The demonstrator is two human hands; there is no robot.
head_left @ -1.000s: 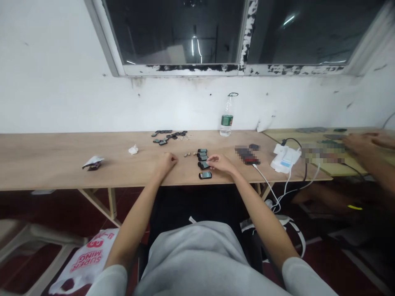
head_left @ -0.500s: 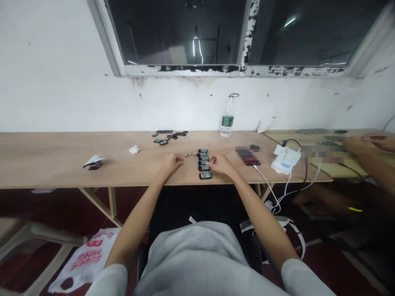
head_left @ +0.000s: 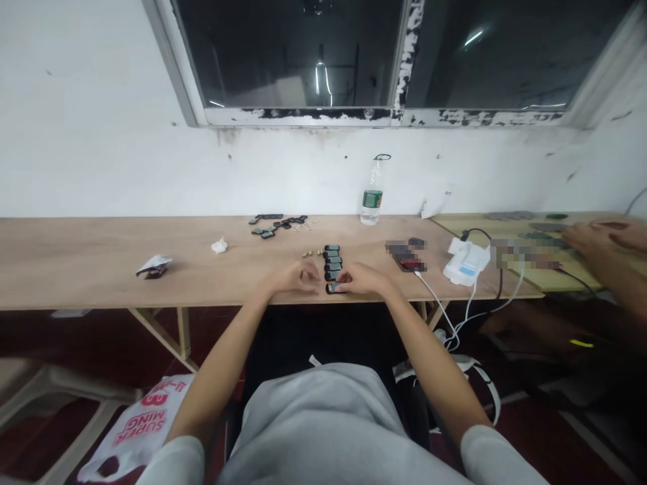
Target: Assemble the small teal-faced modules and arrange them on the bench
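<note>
Along the table (head_left: 91, 283) we pass, from the left, a crumpled foil wrapper (head_left: 154, 267), a wad of white tissue (head_left: 219, 246), and a scatter of small dark pieces (head_left: 278, 223) by the back edge. Small tan beads (head_left: 313, 253) sit just left of a back-to-front row of black units with teal screens (head_left: 332, 266), mid-table near the front edge.

Our left hand (head_left: 298, 277) is half curled beside the row; whether it holds anything, we cannot tell. Our right hand (head_left: 361, 279) pinches the frontmost unit (head_left: 332, 288).

Further right stand a water bottle (head_left: 373, 195), pixelated items (head_left: 406, 256), and a white charger (head_left: 466, 263). A co-worker's hands (head_left: 596, 241) work over a paler board (head_left: 546, 284). Beyond rise a white wall (head_left: 101, 135) and a flaking window frame (head_left: 303, 116); below lies a dark red floor (head_left: 126, 343).
</note>
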